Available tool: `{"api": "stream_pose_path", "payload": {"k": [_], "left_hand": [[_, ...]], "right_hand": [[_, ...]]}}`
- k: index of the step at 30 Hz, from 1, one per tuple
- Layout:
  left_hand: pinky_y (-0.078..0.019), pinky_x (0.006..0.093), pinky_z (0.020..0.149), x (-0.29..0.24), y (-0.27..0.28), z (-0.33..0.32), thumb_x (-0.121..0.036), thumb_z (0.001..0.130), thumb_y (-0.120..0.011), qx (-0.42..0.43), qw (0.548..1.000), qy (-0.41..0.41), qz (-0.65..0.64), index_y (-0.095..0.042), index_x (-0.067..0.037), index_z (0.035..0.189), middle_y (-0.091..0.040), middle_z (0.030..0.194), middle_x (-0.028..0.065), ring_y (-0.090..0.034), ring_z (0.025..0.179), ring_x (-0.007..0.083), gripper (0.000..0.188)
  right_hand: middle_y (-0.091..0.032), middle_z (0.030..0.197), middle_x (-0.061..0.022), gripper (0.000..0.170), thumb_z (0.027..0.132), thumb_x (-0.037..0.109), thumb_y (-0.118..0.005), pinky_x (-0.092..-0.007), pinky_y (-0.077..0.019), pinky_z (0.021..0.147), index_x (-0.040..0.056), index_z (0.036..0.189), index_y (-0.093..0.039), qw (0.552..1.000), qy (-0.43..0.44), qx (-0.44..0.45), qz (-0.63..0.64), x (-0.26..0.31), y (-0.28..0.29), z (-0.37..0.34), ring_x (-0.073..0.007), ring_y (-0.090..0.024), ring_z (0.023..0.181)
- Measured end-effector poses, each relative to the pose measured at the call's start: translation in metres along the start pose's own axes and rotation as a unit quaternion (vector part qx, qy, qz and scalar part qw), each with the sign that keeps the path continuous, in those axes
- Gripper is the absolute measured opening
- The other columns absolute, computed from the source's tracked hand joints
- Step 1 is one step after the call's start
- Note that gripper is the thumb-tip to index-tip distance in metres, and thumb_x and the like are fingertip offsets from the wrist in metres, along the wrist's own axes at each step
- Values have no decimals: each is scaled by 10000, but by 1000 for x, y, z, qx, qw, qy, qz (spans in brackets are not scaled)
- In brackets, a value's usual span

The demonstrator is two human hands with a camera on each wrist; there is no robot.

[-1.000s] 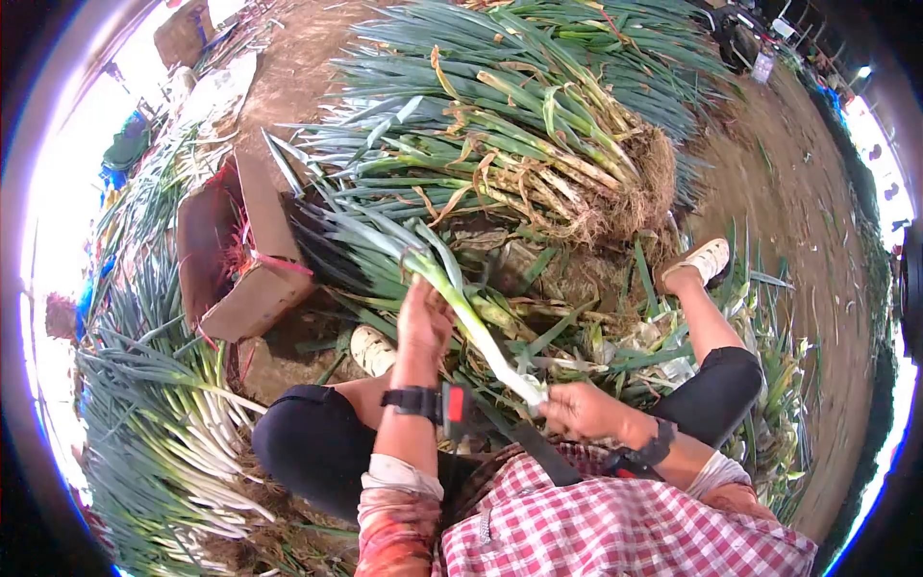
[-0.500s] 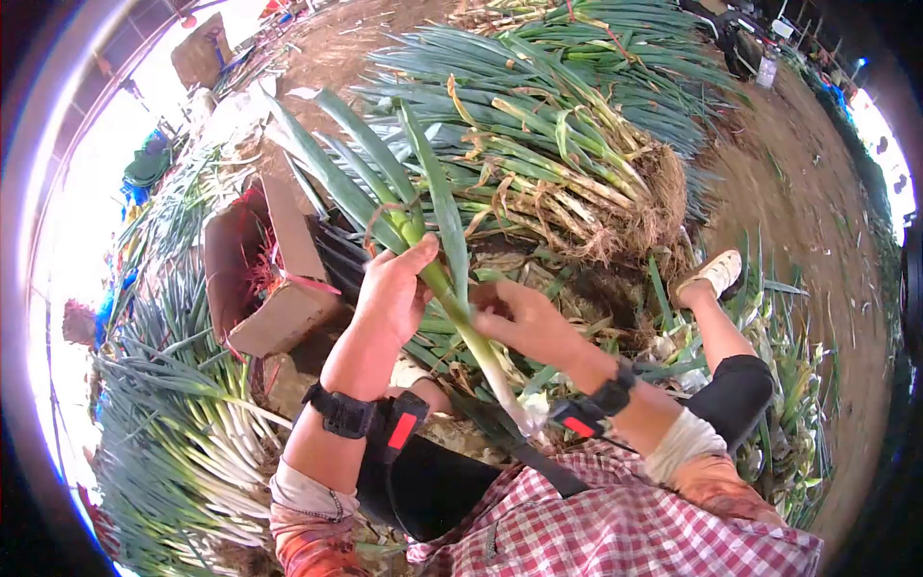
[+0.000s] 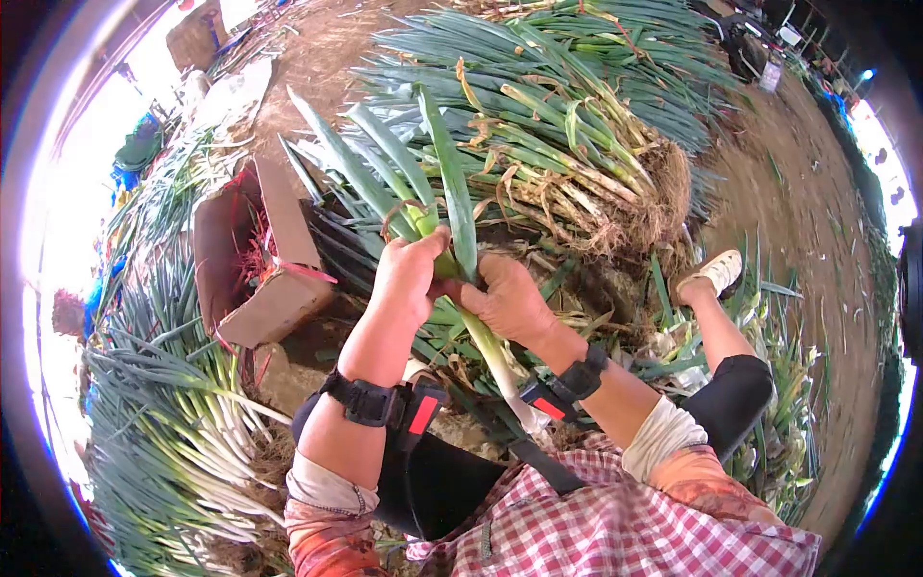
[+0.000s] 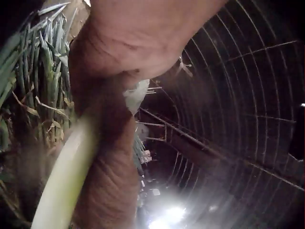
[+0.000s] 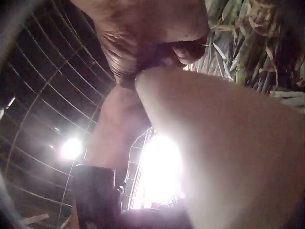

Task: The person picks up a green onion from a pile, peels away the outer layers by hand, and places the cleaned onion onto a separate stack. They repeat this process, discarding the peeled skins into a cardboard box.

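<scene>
green and white, a leek [image 3: 490, 351] is held slantwise between both hands, its leaves fanned ahead, its white end near the checked cloth [image 3: 625, 510] at the lap. the stalk is gripped below the leaves by the left hand [image 3: 402, 279], with the thumb pressed on it; just beneath, it is pinched by the right hand [image 3: 505, 296], whose fingertips are partly hidden. the left side is bounded by a box [image 3: 279, 308] and a pile [image 3: 154, 413] of leeks, the front by a heap [image 3: 538, 115]. open room is given rightward by brown ground [image 3: 798, 240], beyond a shoe [image 3: 713, 274].
</scene>
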State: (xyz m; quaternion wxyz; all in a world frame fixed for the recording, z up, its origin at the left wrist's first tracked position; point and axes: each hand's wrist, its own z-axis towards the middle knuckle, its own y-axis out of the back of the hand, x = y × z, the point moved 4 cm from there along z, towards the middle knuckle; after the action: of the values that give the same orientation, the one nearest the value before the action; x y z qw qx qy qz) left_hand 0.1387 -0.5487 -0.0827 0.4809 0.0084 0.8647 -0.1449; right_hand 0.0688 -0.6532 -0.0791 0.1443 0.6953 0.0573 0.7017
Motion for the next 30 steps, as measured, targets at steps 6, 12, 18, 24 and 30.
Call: {"api": "stream_pose_path", "payload": {"k": [6, 12, 18, 24, 30], "left_hand": [[-482, 327, 458, 12, -4, 1, -140, 804, -545, 40, 996, -67, -35, -539, -27, 827, -565, 692, 64, -573, 579, 195, 116], [-503, 431, 612, -23, 29, 10, -147, 845, -492, -26, 994, -64, -84, -442, -13, 937, -562, 773, 111, -604, 744, 293, 171], [-492, 437, 704, -58, 65, 4, -157, 847, -515, -96, 976, -149, -127, -435, -5, 980, -559, 859, 142, -594, 822, 310, 217], [-513, 446, 652, -59, 46, -1, -144, 833, -537, -74, 977, -160, -124, -434, -11, 994, -572, 814, 147, -598, 757, 310, 233], [-520, 431, 622, -58, 34, -4, -168, 812, -579, -35, 978, -167, -120, -464, -13, 945, -576, 819, 142, -605, 743, 300, 235]], "right_hand": [[-577, 701, -171, 192, 692, 188, -609, -331, -466, 568, 6, 754, -600, 957, 189, 40, -215, 2, -1, -14, -262, -585, 590], [-546, 647, -176, 245, 729, 248, -596, -354, -437, 537, 7, 771, -587, 994, -43, -33, -95, -36, 58, -77, -283, -556, 552], [-587, 740, -192, 345, 709, 331, -624, -403, -455, 628, 3, 805, -583, 871, -292, 2, -396, -148, 163, -173, -315, -592, 692], [-585, 983, -184, 427, 750, 284, -641, -348, -483, 733, 16, 1051, -499, 971, -64, -91, -212, -83, 125, -109, -273, -599, 864], [-567, 883, -164, 258, 830, 128, -536, -344, -454, 717, 12, 1043, -449, 982, 146, -63, -104, -17, 17, -40, -287, -576, 824]]}}
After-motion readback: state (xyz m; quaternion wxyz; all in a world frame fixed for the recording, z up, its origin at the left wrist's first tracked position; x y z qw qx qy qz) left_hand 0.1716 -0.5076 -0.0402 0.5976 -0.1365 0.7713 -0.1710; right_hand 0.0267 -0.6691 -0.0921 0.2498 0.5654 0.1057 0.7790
